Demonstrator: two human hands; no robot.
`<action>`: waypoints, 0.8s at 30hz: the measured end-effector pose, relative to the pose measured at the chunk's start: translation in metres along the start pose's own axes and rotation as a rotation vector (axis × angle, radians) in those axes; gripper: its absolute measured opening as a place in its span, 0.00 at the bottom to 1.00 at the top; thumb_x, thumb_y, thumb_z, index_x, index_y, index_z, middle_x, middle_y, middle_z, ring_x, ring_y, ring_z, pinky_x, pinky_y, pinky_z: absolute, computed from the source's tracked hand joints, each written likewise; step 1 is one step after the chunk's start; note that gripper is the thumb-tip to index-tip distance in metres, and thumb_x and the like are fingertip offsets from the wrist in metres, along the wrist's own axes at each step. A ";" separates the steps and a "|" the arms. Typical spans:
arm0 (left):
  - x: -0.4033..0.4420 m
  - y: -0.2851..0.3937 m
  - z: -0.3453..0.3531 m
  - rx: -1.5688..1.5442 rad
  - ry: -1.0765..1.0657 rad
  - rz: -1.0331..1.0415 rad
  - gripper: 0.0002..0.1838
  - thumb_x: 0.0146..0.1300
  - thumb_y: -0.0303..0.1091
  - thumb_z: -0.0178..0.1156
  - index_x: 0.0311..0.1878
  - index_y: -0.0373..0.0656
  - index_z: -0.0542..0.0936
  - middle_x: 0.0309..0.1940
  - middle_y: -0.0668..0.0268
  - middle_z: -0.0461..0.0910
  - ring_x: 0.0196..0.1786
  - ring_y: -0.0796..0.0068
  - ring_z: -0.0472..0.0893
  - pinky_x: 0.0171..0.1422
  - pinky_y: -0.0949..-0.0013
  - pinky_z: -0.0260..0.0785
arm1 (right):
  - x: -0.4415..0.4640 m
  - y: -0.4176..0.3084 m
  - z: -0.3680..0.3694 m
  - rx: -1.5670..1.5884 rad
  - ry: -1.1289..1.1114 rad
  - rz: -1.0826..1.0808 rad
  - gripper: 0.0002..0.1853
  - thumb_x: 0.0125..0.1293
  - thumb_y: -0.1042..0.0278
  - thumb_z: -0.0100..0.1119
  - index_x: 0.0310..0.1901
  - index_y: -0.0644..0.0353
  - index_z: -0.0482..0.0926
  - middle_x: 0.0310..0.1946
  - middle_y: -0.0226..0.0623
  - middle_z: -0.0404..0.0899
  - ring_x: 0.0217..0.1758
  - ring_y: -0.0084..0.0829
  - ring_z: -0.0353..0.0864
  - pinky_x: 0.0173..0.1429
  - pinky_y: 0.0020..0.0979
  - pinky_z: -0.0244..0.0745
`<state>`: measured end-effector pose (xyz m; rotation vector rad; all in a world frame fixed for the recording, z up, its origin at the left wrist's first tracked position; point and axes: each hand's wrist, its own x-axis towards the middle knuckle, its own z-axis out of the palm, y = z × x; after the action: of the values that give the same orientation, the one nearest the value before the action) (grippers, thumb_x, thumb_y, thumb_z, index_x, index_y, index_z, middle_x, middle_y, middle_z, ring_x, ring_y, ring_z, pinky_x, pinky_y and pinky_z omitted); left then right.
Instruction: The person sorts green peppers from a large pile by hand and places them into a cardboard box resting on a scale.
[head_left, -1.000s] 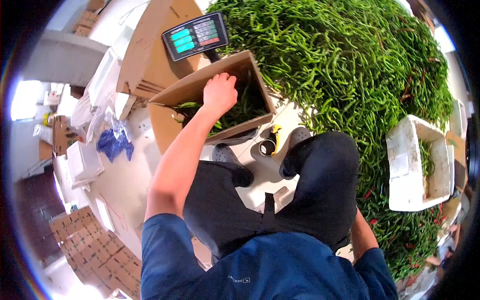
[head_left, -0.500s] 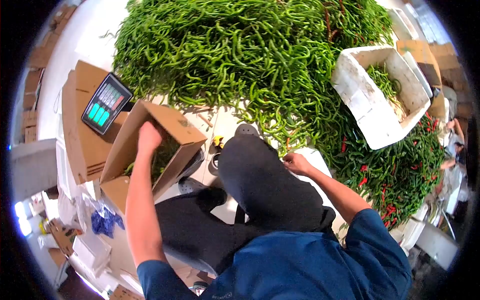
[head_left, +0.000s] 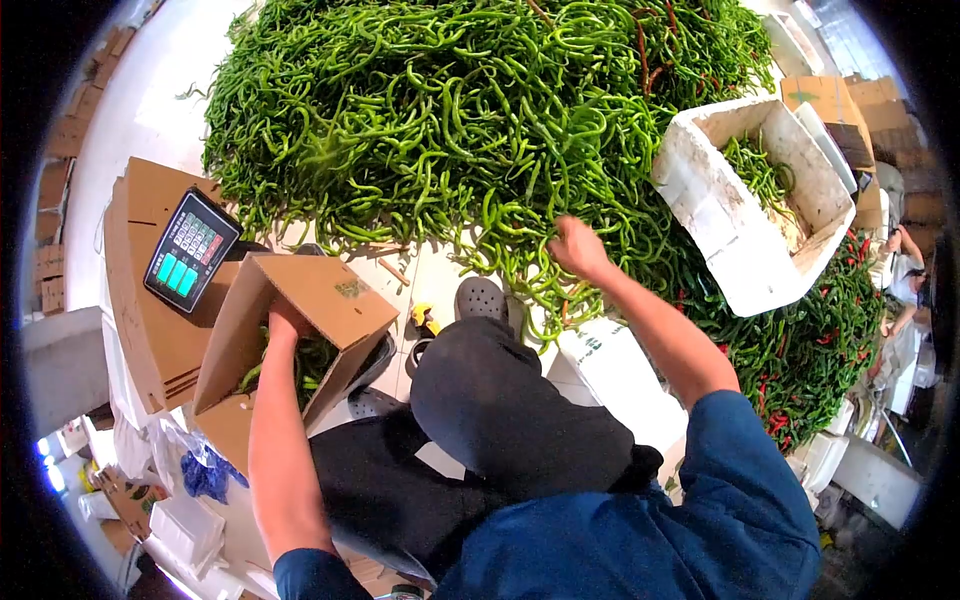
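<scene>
My left hand (head_left: 287, 318) reaches down into an open cardboard box (head_left: 335, 290) that holds green peppers (head_left: 313, 362); its fingers are hidden inside. My right hand (head_left: 577, 247) is over the near edge of a large heap of green peppers (head_left: 420, 120), its fingers curled. Whether anything is within those fingers is too small to tell. Left of the box, a scale display (head_left: 192, 250) with lit green readouts leans near more cardboard (head_left: 150, 330).
A white foam box (head_left: 735, 240) with some peppers stands at the right, near peppers mixed with red ones (head_left: 780, 400). A yellow tape dispenser (head_left: 424, 320) lies by my shoes. Another person (head_left: 905, 285) is at the far right. Blue plastic (head_left: 205, 475) lies lower left.
The view has swung to the right. My right hand has come up from beside my leg to the pepper heap. My left hand has stayed in the box, now deeper.
</scene>
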<state>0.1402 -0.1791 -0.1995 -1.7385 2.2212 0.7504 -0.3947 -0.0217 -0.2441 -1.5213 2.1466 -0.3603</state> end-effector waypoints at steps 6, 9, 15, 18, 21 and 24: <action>-0.006 0.011 -0.006 -0.261 0.050 0.070 0.21 0.60 0.41 0.63 0.52 0.39 0.81 0.52 0.49 0.82 0.53 0.49 0.82 0.56 0.57 0.75 | 0.101 0.004 -0.030 -0.377 0.381 -0.010 0.26 0.57 0.66 0.63 0.58 0.60 0.69 0.50 0.47 0.76 0.57 0.48 0.77 0.54 0.55 0.72; -0.040 0.070 -0.061 -0.125 0.075 -0.038 0.15 0.64 0.34 0.59 0.51 0.36 0.80 0.50 0.53 0.84 0.46 0.54 0.85 0.50 0.60 0.76 | 0.136 -0.003 -0.050 -0.327 0.392 0.194 0.32 0.56 0.60 0.68 0.60 0.61 0.68 0.57 0.45 0.73 0.63 0.46 0.72 0.60 0.55 0.69; -0.097 0.067 -0.113 -0.939 0.236 -0.284 0.08 0.71 0.27 0.56 0.50 0.36 0.78 0.50 0.55 0.83 0.47 0.70 0.83 0.53 0.69 0.79 | 0.174 0.004 -0.061 -0.116 0.304 0.344 0.55 0.50 0.45 0.76 0.73 0.60 0.55 0.73 0.47 0.58 0.72 0.52 0.64 0.67 0.60 0.66; -0.125 0.091 -0.155 -1.335 0.495 -0.155 0.13 0.76 0.35 0.55 0.50 0.33 0.77 0.51 0.50 0.82 0.52 0.65 0.83 0.61 0.66 0.79 | 0.183 0.000 -0.053 -0.162 0.269 0.320 0.58 0.48 0.43 0.77 0.74 0.60 0.54 0.74 0.46 0.55 0.72 0.55 0.62 0.66 0.60 0.67; -0.132 0.045 -0.145 -1.708 0.535 -0.204 0.16 0.78 0.37 0.50 0.48 0.30 0.76 0.54 0.43 0.80 0.60 0.50 0.80 0.65 0.57 0.79 | 0.180 -0.010 -0.041 -0.212 0.273 0.324 0.58 0.48 0.42 0.77 0.74 0.59 0.55 0.74 0.45 0.56 0.71 0.57 0.62 0.66 0.59 0.68; -0.134 -0.010 -0.096 -1.965 0.410 -0.483 0.17 0.77 0.38 0.50 0.50 0.28 0.73 0.53 0.42 0.79 0.59 0.46 0.80 0.64 0.50 0.79 | 0.181 -0.001 -0.031 -0.189 0.245 0.356 0.57 0.46 0.41 0.76 0.73 0.59 0.56 0.72 0.44 0.58 0.71 0.56 0.62 0.66 0.58 0.68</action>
<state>0.1996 -0.1176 -0.0581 -2.8679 0.3849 3.0428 -0.4585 -0.1931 -0.2588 -1.2016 2.6524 -0.2344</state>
